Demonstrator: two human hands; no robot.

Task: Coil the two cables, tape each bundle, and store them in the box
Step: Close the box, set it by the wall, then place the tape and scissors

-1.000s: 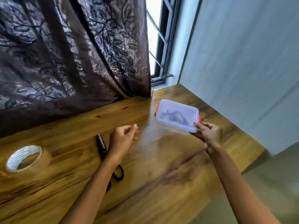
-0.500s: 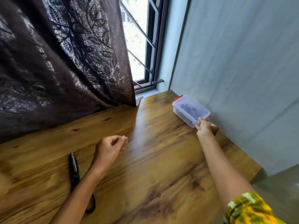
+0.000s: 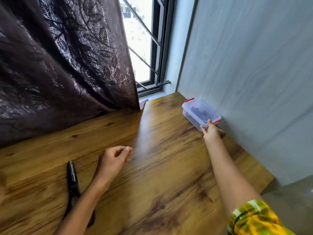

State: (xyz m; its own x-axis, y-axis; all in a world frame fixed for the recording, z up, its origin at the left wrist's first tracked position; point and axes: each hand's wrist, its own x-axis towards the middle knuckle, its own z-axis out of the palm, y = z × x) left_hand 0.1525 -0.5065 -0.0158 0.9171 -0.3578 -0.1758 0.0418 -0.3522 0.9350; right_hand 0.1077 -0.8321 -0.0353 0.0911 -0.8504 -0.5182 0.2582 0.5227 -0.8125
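Head view: the lidded box sits at the counter's far right, against the wall, with dark cables inside. The right hand pinches its near corner, thumb on the lid. A one-corner grip could skew or tip it on release. The left hand rests loosely curled and empty, near the scissors.

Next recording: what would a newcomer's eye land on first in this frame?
The clear box with red clips, something dark inside, sits at the far right of the table against the grey wall, its near corner pinched by the outstretched right hand. The left hand rests loosely curled and empty mid-table, black scissors beside its forearm. A dark leaf-patterned curtain fills the upper left.
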